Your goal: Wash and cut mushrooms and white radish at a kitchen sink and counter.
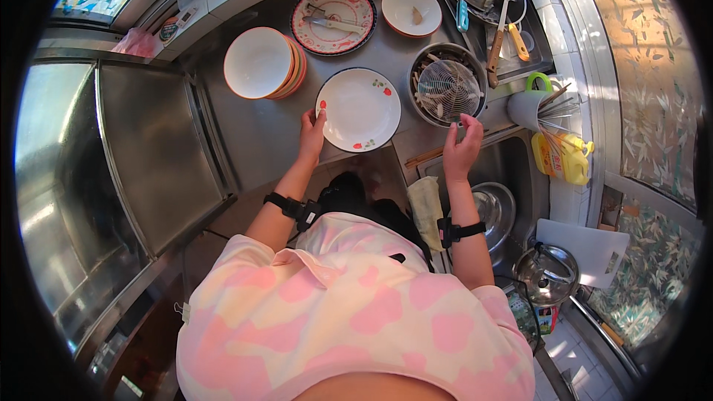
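My left hand (312, 135) holds the left rim of a white plate with red flowers (359, 111), its thumb over the edge. My right hand (464, 147) is at the near rim of a steel pot (416, 101), fingers bent; whether it touches the pot is unclear. A round wire strainer (450, 89) lies in the pot on pale and brown pieces. Left of the plate stands a stack of white bowls with orange rims (258, 63). Behind it, a red-patterned plate (312, 0) bears a light-handled knife (340, 25). A white bowl (405, 3) holds a small brown piece.
At the right are a sink (523, 161) with a steel basin (504, 214), a draped cloth (426, 211), a utensil holder (522, 108) and a yellow jug (568, 164). Pans and wooden-handled tools fill a back-right tray (535, 64). A white cutting board (599, 245) stands beyond the sink.
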Demonstrator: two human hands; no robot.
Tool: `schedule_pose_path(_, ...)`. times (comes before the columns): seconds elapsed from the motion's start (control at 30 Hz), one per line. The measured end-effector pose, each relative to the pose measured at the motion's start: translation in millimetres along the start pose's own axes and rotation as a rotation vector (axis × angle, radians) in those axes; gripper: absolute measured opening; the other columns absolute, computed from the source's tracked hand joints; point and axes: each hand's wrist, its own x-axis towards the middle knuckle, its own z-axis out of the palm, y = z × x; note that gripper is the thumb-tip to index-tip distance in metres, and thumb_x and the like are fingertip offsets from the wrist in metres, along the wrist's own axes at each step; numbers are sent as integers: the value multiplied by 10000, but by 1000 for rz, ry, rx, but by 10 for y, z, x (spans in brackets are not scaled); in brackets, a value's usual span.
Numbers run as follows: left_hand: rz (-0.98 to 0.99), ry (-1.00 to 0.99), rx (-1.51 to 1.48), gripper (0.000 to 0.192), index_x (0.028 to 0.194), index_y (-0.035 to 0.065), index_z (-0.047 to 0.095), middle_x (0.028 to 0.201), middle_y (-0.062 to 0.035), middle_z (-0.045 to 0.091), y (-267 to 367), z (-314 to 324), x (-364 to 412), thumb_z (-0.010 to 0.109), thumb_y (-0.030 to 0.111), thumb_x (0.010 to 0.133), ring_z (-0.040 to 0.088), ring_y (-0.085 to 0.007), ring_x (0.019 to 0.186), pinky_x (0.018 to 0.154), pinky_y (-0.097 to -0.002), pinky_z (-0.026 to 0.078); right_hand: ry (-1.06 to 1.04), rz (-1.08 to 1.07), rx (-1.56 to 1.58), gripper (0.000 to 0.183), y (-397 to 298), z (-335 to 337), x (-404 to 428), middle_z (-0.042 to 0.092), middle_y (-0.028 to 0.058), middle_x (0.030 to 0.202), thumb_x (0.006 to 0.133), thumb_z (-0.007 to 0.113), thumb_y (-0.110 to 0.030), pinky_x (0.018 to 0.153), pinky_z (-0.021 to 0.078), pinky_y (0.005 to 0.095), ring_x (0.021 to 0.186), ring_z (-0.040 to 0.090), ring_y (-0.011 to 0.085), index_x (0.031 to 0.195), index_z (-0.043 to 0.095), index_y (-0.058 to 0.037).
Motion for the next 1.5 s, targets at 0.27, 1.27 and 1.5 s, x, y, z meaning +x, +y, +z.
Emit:
schedule_pose_path(0.27, -101, 170, -742, 288, 1216, -11, 421, 1253, -237, 481, 511, -347, 120, 457, 128, 966, 488, -430, 1224, 1048, -517, 431, -288, -19, 179, 376, -684, 693, -141, 615, 170, 999, 886, 619, -188, 838, 476, 423, 915, 604, 337, 1176, 492, 14)
schedule_pose_path(1.27, -128, 220, -904, 424, 1360, 174, 446, 1327, -106, 475, 981, -1294, 1182, 424, 369, 983, 467, -288, 1232, 1027, -457, 418, -516, 1306, 1060, 386, -1512, 2904, 1400, 510, 177, 1203, 968, 506, -271, 833, 539, 441, 1029, 572, 296, 1247, 441, -11)
schedule_pose_path(1.5, -62, -118, -618, 521, 1369, 137, 444, 1327, -78, 534, 1215, -1583, 1474, 390, 478, 979, 572, -261, 1173, 894, -477, 528, -1245, 683, 1078, 794, -2820, 2682, 1150, 411, 71, 1442, 879, 342, -746, 1004, 389, 527, 1283, 435, 276, 1478, 274, -229)
